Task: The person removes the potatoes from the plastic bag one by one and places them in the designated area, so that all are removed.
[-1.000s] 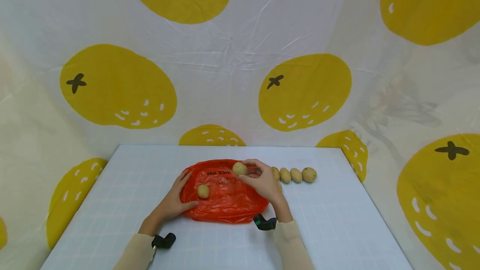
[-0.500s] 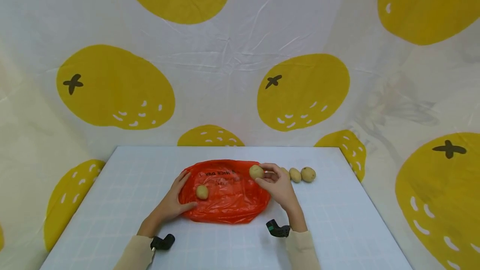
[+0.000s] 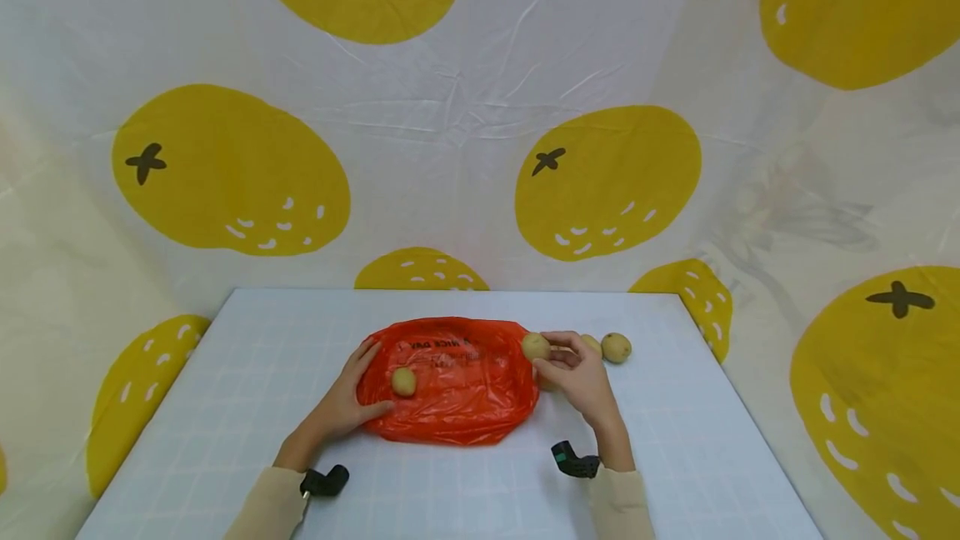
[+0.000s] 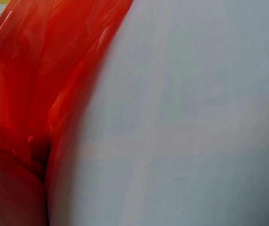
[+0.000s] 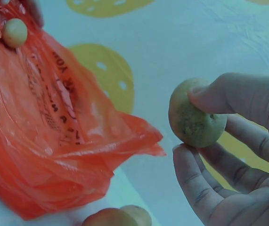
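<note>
A red plastic bag (image 3: 465, 398) with dark print lies spread on the table, one round potato (image 3: 403, 382) on its left part. My left hand (image 3: 341, 394) rests at the bag's left edge, fingers and thumb spread apart along it; red film fills the left side of the left wrist view. My right hand (image 3: 581, 377) pinches a potato (image 5: 198, 113) between thumb and fingertips, raised by the bag's right end. In the right wrist view this potato shows a dark, rough patch, and the bag (image 5: 54, 160) is beside it on the left.
Behind my right hand, potatoes stand in a row, partly hidden, ending with a potato (image 3: 617, 348) at the right. Another potato (image 5: 110, 217) lies near the bag's right end. The white table (image 3: 697, 440) meets a fruit-printed cloth (image 3: 420, 190) at the back.
My right hand has moved to the right with the pinched potato, from over the bag to its right end, covering more of the row. The left hand stays at the bag's edge.
</note>
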Available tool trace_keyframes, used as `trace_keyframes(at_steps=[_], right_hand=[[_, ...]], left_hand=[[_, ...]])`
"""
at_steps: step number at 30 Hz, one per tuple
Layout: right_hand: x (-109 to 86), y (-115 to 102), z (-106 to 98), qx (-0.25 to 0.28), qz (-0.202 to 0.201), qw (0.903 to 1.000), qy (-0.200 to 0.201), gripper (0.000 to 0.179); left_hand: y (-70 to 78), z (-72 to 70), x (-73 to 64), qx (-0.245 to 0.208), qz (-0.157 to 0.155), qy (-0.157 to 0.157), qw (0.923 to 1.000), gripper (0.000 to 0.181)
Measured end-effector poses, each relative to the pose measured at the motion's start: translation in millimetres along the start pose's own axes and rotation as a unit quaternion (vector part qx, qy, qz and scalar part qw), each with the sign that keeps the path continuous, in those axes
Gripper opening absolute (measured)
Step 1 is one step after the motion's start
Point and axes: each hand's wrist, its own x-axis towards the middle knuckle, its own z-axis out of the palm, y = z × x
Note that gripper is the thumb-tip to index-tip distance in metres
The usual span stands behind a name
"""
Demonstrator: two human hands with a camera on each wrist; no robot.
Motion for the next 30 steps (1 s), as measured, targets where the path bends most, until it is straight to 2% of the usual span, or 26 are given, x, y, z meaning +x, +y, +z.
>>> trace_keyframes(at_steps=[6,17,24,30], right_hand=[[-3.3,2.5,-8.0,-0.008,0.011,0.9999,0.008,0.046],[-3.4,19.8,-23.3,0.012,-0.005,0.9997,0.019,0.047],[-0.6,34.9,-28.7,-0.012,0.030,0.9983,0.049,0.050],[-1.2,44.0,-32.9,-0.017,0.038,0.9974,0.058,0.050]], left_hand=[[1.6,-0.9,0.9,-0.001,-0.005,-0.003,1.0000,0.108],[0.3,0.0,-0.1,0.003,-0.007,-0.004,1.0000,0.109],[0.8,-1.0,-1.3,0.012,0.027,0.011,0.9995,0.107],[1.3,-1.1,-1.4,0.008,0.025,0.008,0.9996,0.107]])
